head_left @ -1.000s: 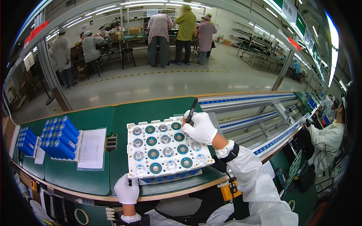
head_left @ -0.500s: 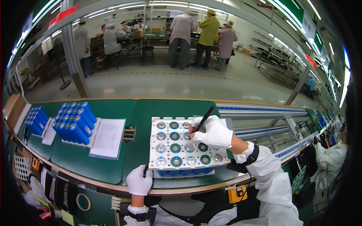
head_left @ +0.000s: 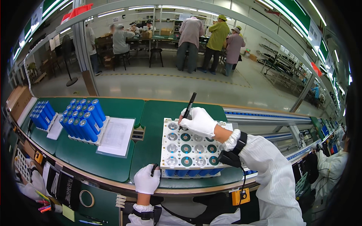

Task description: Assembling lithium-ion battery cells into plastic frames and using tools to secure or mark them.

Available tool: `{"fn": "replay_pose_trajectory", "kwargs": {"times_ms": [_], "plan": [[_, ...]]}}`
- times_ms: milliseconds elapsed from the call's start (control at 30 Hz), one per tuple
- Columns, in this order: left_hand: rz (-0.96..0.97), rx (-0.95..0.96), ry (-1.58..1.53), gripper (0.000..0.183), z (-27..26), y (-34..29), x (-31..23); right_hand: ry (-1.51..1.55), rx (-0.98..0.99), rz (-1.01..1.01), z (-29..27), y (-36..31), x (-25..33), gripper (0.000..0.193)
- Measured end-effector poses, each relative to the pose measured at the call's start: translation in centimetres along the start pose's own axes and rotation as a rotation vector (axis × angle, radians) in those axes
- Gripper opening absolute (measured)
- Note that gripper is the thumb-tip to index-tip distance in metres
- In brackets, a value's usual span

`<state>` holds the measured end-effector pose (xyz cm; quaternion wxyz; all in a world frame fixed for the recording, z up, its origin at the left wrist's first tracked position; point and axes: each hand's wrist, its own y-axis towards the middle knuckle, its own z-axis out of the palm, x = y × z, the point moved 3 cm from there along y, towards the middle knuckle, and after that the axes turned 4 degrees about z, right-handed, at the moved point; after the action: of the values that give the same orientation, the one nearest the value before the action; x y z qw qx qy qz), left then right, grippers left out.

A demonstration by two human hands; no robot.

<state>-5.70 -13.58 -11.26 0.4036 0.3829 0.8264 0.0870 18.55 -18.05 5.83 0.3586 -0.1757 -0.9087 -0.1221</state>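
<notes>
In front of me stands a battery pack: a white plastic cell holder (head_left: 179, 154) on top, with rows of round cell ends, some ringed in green, and blue cells (head_left: 193, 173) showing beneath it. My right hand (head_left: 202, 122), in a white glove, grips a black marker pen (head_left: 192, 101). The pen slants up and away, its lower end at the holder's far left part, where my fingers hide the tip. Beside the near left corner, my gloved left hand (head_left: 146, 180) is closed around a small black piece (head_left: 154, 168), possibly the pen's cap.
Left of the pack lies a printed sheet (head_left: 116, 137), beside a block of upright blue cells (head_left: 83, 120) in a white holder. Another such block (head_left: 42, 115) stands farther left. A conveyor rail (head_left: 264, 116) runs to the right. A yellow switch box (head_left: 240, 196) hangs under the table edge.
My right hand and the marker have moved toward the far left part of the holder. The whole view has shifted slightly; my left hand stays by the near left corner.
</notes>
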Motion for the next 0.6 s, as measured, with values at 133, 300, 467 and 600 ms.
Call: {"fn": "replay_pose_trajectory", "kwargs": {"times_ms": [133,300,467,600], "plan": [[-0.005,-0.006,-0.023,0.014,0.0,0.1,-0.2,-0.013,-0.040,0.009,0.9,0.9,-1.3,0.029],[-0.011,-0.008,0.024,0.013,-0.3,-0.3,0.3,-0.060,-0.069,-0.113,1.8,0.8,-0.8,0.022],[0.021,-0.035,-0.017,0.012,0.1,0.2,0.1,-0.093,-0.028,-0.053,1.5,0.8,-0.5,0.023],[-0.056,-0.025,-0.031,0.012,0.1,0.0,0.1,-0.101,-0.035,-0.073,1.6,0.8,-0.7,0.024]]}}
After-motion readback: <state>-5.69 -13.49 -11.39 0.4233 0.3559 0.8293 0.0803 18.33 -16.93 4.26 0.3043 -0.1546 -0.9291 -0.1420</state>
